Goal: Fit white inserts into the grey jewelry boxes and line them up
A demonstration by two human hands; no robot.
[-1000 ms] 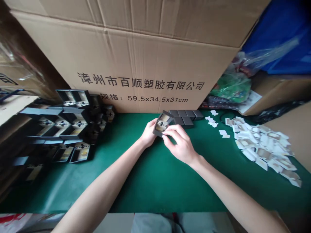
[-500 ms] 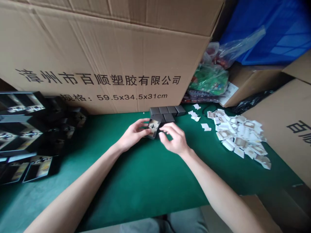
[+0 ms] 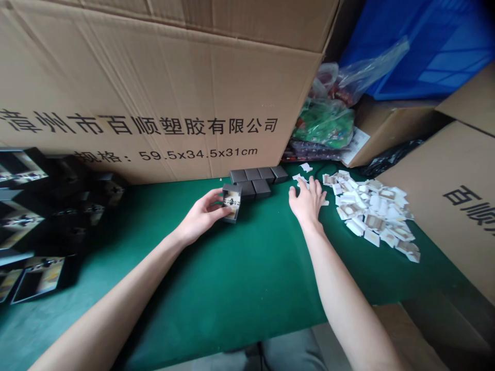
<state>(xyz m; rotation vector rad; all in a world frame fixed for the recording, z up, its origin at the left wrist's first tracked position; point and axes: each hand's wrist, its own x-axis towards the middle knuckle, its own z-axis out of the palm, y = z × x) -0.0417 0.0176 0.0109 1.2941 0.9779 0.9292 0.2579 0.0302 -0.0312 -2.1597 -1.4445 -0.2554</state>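
Observation:
My left hand [image 3: 201, 214] grips a small open black box [image 3: 231, 202] with a card and a small item inside, held just above the green table mat [image 3: 240, 278]. Right behind it lies a cluster of closed dark grey boxes [image 3: 258, 180]. My right hand [image 3: 307, 198] is stretched out to the right with fingers spread, empty, its fingertips at loose white cards [image 3: 305, 167] near the edge of a heap of white and beige cards [image 3: 371, 211].
A big printed cardboard carton [image 3: 154, 87] walls off the back. Stacks of open black boxes [image 3: 34, 216] fill the left. Plastic bags [image 3: 328, 123], a blue crate [image 3: 429, 51] and more cartons [image 3: 460, 196] crowd the right.
My right hand has let go of the small box and moved right toward the cards, opening out. My left hand has lowered the box toward the mat. The view shifted rightward.

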